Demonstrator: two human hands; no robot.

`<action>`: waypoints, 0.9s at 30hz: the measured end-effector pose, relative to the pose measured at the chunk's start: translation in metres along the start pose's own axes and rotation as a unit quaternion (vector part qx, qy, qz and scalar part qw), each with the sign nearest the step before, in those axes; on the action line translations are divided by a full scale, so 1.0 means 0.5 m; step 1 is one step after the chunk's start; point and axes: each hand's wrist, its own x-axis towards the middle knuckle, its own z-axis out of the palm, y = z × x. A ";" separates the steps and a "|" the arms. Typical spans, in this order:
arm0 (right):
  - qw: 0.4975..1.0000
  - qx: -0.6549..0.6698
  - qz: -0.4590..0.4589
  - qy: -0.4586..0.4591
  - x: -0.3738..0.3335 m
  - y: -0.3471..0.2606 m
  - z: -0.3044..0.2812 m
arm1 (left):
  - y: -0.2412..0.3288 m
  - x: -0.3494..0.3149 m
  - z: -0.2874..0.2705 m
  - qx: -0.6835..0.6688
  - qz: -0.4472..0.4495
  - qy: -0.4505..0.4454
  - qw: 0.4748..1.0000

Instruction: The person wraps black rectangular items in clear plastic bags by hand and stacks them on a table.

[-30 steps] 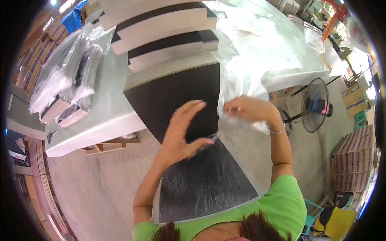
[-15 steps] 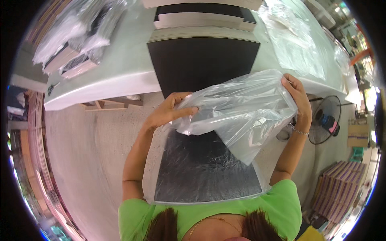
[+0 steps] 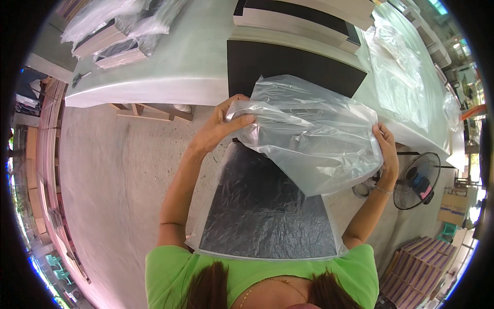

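- Bag [image 3: 314, 134]: toward two o'clock from centre, crumpled, held out between both hands; no board shows inside it (creases make its mouth hard to tell).
- Left hand [image 3: 220, 124]: thumb and fingers pinching the bag's nine o'clock edge.
- Right hand [image 3: 386, 148]: pinching its three o'clock edge.
- Covered, so seemingly done: wrapped board [image 3: 267, 206] between five and six o'clock; bagged stacks [image 3: 102, 39] at ten.
- Bare, so seemingly left: black board [image 3: 296, 64] at one, partly behind the bag.

Both hands [image 3: 217, 126] hold crinkled clear plastic [image 3: 319, 136].
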 end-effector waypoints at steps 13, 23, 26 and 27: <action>1.000 0.003 0.006 0.015 0.002 0.069 -0.030 | -0.043 -0.004 0.000 -0.064 0.027 0.070 0.995; 0.992 -0.086 -0.043 0.085 0.022 0.099 -0.023 | -0.073 -0.025 -0.010 -0.081 -0.008 0.041 0.996; 0.984 -0.108 -0.076 0.115 0.033 0.118 -0.036 | -0.072 -0.033 -0.008 -0.061 -0.023 0.024 0.998; 0.982 -0.115 -0.080 0.129 0.034 0.121 -0.039 | -0.057 -0.036 -0.003 -0.031 -0.021 0.014 0.999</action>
